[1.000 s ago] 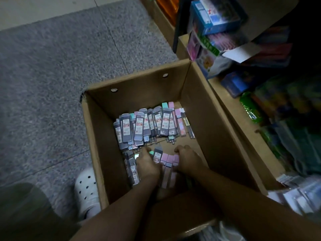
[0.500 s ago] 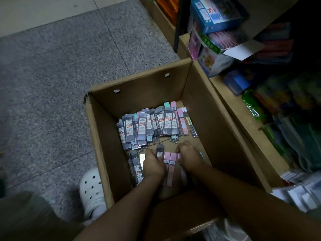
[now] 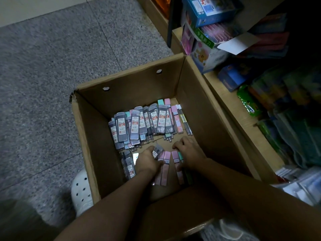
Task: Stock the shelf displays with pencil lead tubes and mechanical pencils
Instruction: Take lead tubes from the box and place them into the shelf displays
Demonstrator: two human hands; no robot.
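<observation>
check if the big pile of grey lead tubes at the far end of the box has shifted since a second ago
No. The pile of grey lead tubes lies where it was, in the same spread near the far wall of the cardboard box.

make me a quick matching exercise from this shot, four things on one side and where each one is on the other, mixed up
Things:
1. grey lead tubes
2. pink tubes
3. white clog
4. blue carton

Places:
A. on the floor, left of the cardboard box
B. on the shelf, upper right
C. piled at the box's far end
D. between the left hand and right hand

Pairs: 1-C, 2-D, 3-A, 4-B
</observation>
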